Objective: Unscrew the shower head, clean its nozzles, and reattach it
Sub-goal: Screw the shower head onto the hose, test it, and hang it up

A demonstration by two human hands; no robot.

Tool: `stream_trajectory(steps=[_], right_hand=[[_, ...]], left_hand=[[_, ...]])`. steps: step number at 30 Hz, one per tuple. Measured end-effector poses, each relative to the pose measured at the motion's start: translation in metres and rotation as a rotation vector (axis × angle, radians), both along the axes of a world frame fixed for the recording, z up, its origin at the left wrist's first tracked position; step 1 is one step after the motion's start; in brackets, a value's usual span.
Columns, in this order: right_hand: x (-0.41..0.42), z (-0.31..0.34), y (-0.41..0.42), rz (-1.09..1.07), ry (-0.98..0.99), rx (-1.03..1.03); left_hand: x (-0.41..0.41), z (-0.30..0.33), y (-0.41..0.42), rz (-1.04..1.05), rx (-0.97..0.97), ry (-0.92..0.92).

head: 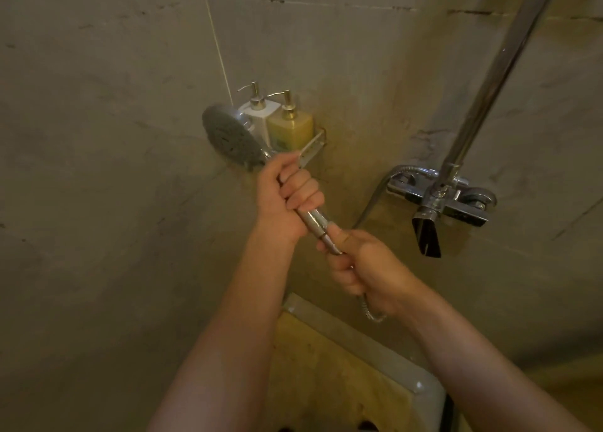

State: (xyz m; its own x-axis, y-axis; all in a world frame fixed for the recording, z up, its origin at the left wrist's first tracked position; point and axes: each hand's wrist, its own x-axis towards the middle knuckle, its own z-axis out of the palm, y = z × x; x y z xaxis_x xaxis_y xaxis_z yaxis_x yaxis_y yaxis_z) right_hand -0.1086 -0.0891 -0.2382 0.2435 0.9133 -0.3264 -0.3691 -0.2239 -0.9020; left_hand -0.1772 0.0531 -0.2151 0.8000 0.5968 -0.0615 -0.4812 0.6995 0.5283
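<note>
A chrome hand shower head point(230, 136) with a round grey nozzle face points left, raised in front of the tiled wall. My left hand point(287, 193) grips its handle just below the head. My right hand point(362, 265) grips the hose nut point(329, 244) at the bottom end of the handle, thumb pressed along it. The ribbed metal hose point(372, 312) hangs out under my right palm and a further stretch curves up to the mixer. Handle and hose look joined.
A chrome wall mixer point(440, 196) with spout and riser pipe point(499, 72) stands at right. A wall shelf point(313, 147) behind the shower head holds a white point(261, 118) and a yellow pump bottle point(290, 128). A tub rim point(375, 350) lies below.
</note>
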Motion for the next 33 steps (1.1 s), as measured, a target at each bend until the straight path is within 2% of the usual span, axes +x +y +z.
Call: stream_trajectory(steps=[1, 3, 5, 6, 8, 9, 11, 13, 15, 17, 20, 24, 27, 30, 32, 33], right_hand=[[0.002, 0.004, -0.001, 0.073, 0.193, -0.025], [0.003, 0.007, -0.001, 0.201, 0.435, -0.019], [0.000, 0.005, 0.000, 0.216, 0.514, -0.009], [-0.002, 0.004, 0.001, 0.185, 0.482, -0.013], [-0.006, -0.003, 0.004, 0.026, 0.223, -0.007], [-0.008, -0.008, 0.005, -0.076, 0.017, 0.004], [-0.010, -0.019, 0.004, -0.218, -0.525, 0.019], [-0.009, -0.031, 0.000, -0.221, -1.009, -0.033], [-0.005, -0.042, -0.006, -0.222, -1.337, -0.112], [0.000, -0.049, -0.009, -0.280, -1.492, -0.100], [0.002, -0.052, -0.008, -0.272, -1.542, -0.071], [0.003, -0.049, -0.008, -0.159, -1.297, -0.001], [0.006, -0.034, -0.004, -0.116, -0.954, 0.044], [0.008, -0.014, -0.002, -0.098, -0.358, 0.052], [0.006, -0.002, -0.005, 0.049, 0.081, 0.017], [0.005, 0.000, -0.007, 0.141, 0.256, 0.010]], left_hand=[[0.002, -0.005, 0.001, -0.072, -0.009, -0.145], [0.000, -0.011, -0.002, -0.056, -0.011, -0.242], [-0.001, -0.014, -0.001, -0.066, -0.038, -0.255], [0.000, -0.013, -0.001, -0.088, -0.045, -0.233], [0.011, -0.012, 0.002, -0.111, -0.070, -0.108], [0.013, -0.009, 0.003, -0.061, -0.079, 0.075], [0.015, -0.006, -0.002, 0.121, 0.010, 0.379], [0.015, -0.002, -0.007, 0.194, 0.080, 0.515], [0.014, 0.000, -0.011, 0.215, 0.077, 0.548], [0.015, 0.002, -0.018, 0.211, 0.001, 0.544], [0.022, -0.004, -0.023, 0.281, -0.120, 0.536], [0.024, -0.014, -0.021, 0.329, -0.144, 0.455], [0.018, -0.012, -0.011, 0.207, -0.059, 0.315], [0.015, -0.011, -0.001, -0.019, 0.030, -0.013], [0.013, -0.011, -0.003, -0.170, 0.026, -0.289], [0.012, -0.009, -0.007, -0.192, 0.015, -0.359]])
